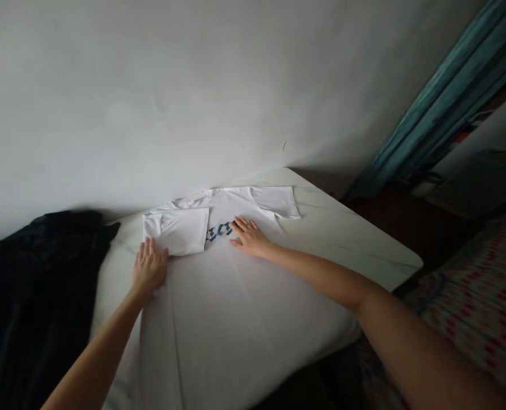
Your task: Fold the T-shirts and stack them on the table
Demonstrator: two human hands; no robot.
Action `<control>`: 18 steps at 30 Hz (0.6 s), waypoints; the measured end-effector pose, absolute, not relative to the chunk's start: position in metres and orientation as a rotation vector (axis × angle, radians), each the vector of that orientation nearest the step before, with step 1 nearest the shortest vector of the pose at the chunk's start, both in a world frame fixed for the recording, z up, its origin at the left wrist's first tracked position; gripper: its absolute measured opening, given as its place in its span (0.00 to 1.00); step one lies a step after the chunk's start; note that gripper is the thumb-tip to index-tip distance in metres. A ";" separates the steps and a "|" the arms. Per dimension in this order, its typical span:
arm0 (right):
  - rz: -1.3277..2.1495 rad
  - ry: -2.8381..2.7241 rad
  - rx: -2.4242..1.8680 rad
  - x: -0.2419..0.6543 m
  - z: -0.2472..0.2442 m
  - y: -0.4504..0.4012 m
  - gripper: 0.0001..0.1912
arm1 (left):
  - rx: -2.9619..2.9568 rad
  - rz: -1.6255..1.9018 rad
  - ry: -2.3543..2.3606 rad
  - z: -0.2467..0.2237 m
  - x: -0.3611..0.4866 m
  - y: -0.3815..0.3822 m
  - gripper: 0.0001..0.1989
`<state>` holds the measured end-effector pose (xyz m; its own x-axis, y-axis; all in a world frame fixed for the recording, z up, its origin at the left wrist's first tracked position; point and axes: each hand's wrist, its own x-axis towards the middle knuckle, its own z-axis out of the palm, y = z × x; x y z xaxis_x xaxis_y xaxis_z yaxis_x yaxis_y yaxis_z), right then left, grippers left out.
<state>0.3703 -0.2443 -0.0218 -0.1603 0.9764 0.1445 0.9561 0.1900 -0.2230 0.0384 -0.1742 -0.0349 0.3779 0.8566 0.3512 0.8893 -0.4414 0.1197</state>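
Right forearm (321, 279) stretches out to a right hand (249, 237), its fingers (239, 226) spread on the dark blue print of a white T-shirt (235, 205), which lies flat on a marble-patterned worktop (342, 233) with one side folded over. Left hand (149, 267), fingers also spread, rests just below that fold; a black garment (39, 285) lies beside it.

Dark teal block letters (219, 231) stand on the chest of the white T-shirt (235, 204) near mid-frame, but they seem too partly hidden to read.

A wall (150, 102) and black garment (39, 285) hem the table (355, 239).
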 end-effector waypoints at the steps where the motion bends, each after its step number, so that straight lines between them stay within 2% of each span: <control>1: 0.114 -2.211 -1.838 0.374 -0.023 -0.260 0.33 | -2.531 -0.514 -1.636 -0.037 0.032 -0.193 0.27; 5: 0.081 -2.247 -1.789 0.393 -0.031 -0.318 0.32 | -2.472 -0.413 -1.695 -0.042 0.015 -0.278 0.32; 10: 0.042 -2.250 -1.757 0.376 -0.040 -0.364 0.31 | -2.524 -0.479 -1.484 -0.047 0.010 -0.374 0.32; 15: 0.143 -2.359 -1.383 0.270 -0.028 -0.359 0.29 | -2.578 -0.504 -1.345 -0.042 0.012 -0.436 0.34; 18: 0.204 -2.419 -1.318 0.192 -0.017 -0.332 0.31 | -2.579 -0.517 -1.342 -0.041 0.014 -0.456 0.36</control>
